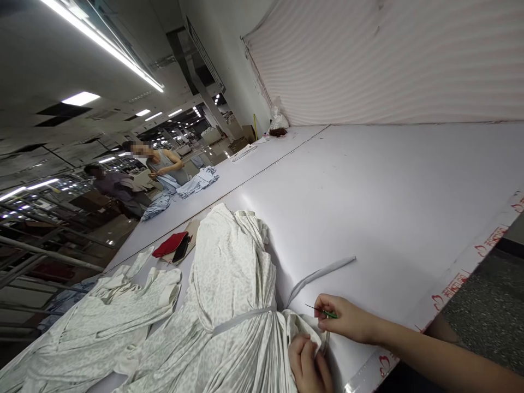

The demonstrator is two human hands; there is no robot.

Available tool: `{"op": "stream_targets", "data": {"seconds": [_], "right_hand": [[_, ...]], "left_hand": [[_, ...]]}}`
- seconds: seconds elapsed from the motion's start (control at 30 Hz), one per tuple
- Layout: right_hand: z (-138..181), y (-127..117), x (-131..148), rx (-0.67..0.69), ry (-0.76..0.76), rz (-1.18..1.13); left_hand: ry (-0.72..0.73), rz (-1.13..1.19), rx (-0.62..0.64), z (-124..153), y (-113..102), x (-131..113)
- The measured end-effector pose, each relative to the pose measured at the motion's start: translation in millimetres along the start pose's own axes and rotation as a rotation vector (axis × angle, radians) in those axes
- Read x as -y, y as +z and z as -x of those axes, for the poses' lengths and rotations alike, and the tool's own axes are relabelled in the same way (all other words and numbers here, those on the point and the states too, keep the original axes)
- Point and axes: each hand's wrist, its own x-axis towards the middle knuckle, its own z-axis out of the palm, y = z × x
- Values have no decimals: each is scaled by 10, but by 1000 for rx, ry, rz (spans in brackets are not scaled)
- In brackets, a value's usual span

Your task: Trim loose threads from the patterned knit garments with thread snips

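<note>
A thick bundle of white garments [233, 267] with a pale grey-green print lies on the table, cinched around the middle by a grey cloth strip [245, 319]. The strip's loose end [323, 271] trails to the right over the tabletop. At the bundle's right side, my left hand [308, 364] is closed on the edge of a white garment [297, 325]. My right hand [339, 316], just above it, pinches a small tool [329, 314] with a green handle and a thin dark point. The tool's exact kind is unclear.
Loose printed garments [118, 305] spread to the left. Beyond the bundle lie a red cloth pouch [170, 244] and a dark phone-like object [181, 248]. Two people stand past the table [393, 191] near blue garments [198, 183]. A striped sheet [388, 60] hangs behind.
</note>
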Motion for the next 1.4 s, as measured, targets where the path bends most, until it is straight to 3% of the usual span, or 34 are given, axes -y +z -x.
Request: {"op": "stream_targets", "data": {"seconds": [0.13,0.27,0.47,0.7,0.9,1.07,1.13,1.4], "right_hand": [[162,-78,-2,5,-142,296],[230,-113,-5,16,-228,441],[212,-120,18,-5,-265,470],[258,-124,17,-11,-300,503],[232,-111,9,-48,-261,435],[162,-11,-6,-88,-245,329],[133,50,-7,-109,-255,317],[106,102,-15,-140,-331,355]], "left_hand": [[34,42,-8,-61,-69,-46],[84,-8,6,-127,-124,-71],[171,-69,71,-204,-228,-36],[164,-78,60,-242,-240,-59],[-95,-11,-57,-228,-157,-202],[-788,302,-165,-188,-111,-241],[-972,384,-186,-203,-129,-239],[-1114,527,-192,-324,-223,-261]]}}
